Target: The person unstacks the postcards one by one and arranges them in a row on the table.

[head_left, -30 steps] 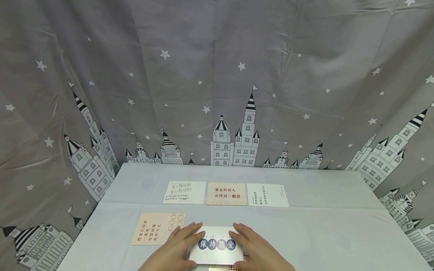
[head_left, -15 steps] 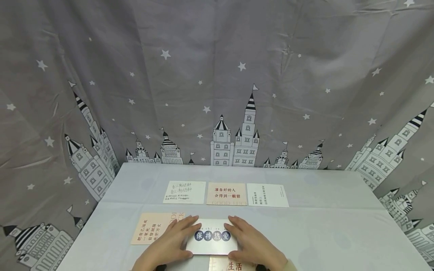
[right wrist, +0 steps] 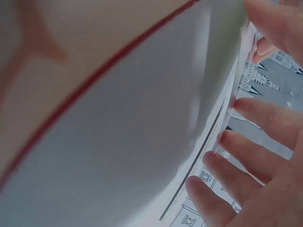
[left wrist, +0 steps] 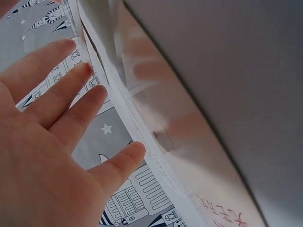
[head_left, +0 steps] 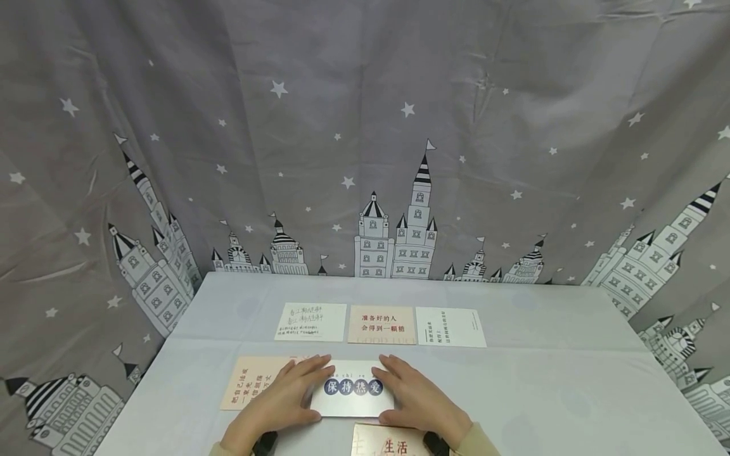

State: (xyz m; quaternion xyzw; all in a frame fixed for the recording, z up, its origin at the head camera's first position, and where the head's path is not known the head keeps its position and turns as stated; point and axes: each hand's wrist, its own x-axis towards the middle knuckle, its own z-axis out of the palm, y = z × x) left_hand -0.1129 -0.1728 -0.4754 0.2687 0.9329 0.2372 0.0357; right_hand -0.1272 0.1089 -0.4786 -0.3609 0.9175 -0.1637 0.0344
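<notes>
A white card [head_left: 352, 405] with blue circles and white characters lies between my two hands near the front of the table. My left hand [head_left: 288, 394] grips its left edge, index finger at the far corner and thumb at the near one. On the opposite edge, my right hand [head_left: 421, 396] holds it the same way. In the left wrist view, the fingers of the left hand [left wrist: 52, 123] are spread. The right wrist view shows the fingertips of the right hand [right wrist: 255, 165] lined up along a thin edge.
A peach card [head_left: 242, 386] lies partly under my left hand. Nearest me is a cream card [head_left: 371, 443] with red characters. Farther back sit a handwritten white card [head_left: 331, 316], a peach card [head_left: 381, 313] and a white printed card [head_left: 456, 323]. A castle-print curtain [head_left: 319, 145] hangs behind.
Both hands have moved the white card away from me and slightly left. More of the cream card nearest me now shows; the left hand covers more of the peach card.
</notes>
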